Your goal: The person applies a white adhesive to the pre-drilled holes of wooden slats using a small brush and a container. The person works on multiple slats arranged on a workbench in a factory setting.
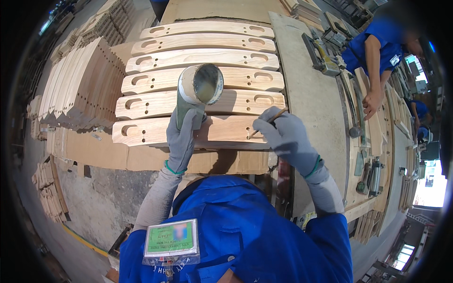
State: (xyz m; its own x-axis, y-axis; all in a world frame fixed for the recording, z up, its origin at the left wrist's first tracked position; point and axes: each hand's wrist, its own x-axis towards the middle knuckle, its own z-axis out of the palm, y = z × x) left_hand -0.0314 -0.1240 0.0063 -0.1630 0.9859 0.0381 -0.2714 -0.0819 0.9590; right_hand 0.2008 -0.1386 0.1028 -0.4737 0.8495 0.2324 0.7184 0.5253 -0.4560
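My left hand [180,141], in a grey glove, is closed around the grey-green lower part of a tilted, round pot [188,84]. A pale substance shows inside the pot, too blurred to name. My right hand [289,137], gloved too, pinches a thin wooden stick [255,134]. The stick's lower tip meets a small hole near the right end of the nearest wooden slat [160,127]. Several more pale slats [188,103] lie in a row beyond it, with small round holes and oblong slots near their ends. The pot hangs over the middle of the nearer ones.
Cardboard [113,153] lies beneath the slats. At the left stand stacked wooden pieces [82,85]. A grey board [306,104] runs along the right, with a nail gun [325,59] on it. Farther right, a co-worker's hand [372,103] hovers near a hammer [355,131] and wood strips.
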